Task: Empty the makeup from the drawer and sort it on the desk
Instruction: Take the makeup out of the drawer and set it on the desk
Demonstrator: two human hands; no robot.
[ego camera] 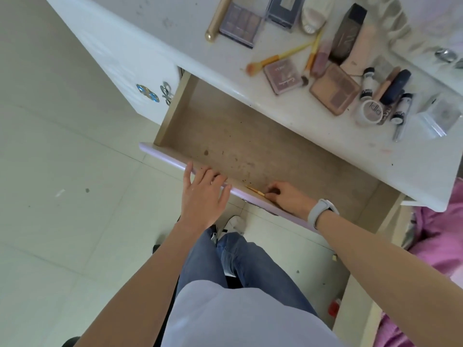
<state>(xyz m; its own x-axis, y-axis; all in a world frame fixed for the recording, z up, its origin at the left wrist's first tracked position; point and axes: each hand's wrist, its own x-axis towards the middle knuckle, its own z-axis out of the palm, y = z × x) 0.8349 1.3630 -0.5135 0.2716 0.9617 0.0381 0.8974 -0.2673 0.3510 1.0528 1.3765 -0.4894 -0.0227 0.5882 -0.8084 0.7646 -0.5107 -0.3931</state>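
Hands first: the left hand (204, 194) lies with fingers straight and slightly spread over the front rail of the open drawer (250, 144), fingertips hooked just over the lilac edge, thumb pointing away along the rail. The forearm comes up from the lower left, bare. The right hand (285, 195) reaches inside the drawer just behind the same rail, fingers curled, pinching the end of a small yellow stick (255, 191) that lies against the inner face of the drawer front. A pale wristband (320, 212) sits on that wrist, and the right forearm stretches in from the lower right.

The drawer floor shows bare brown board with dark specks. The makeup lies above on the white desk (325, 136): two yellow-handled brushes (280, 56) crossing near a mauve compact (282, 76) with cursive lettering too small to read, a tan palette (334, 89) just beside it, a grey eyeshadow palette (240, 24) next to a gold tube (217, 20), and a dark brown bottle (349, 33) beside a pale tube. Further right, a round white pot (371, 111) bears letters that look like "idla", though I cannot read them surely; black-and-white tubes beside it carry print too blurred to tell.
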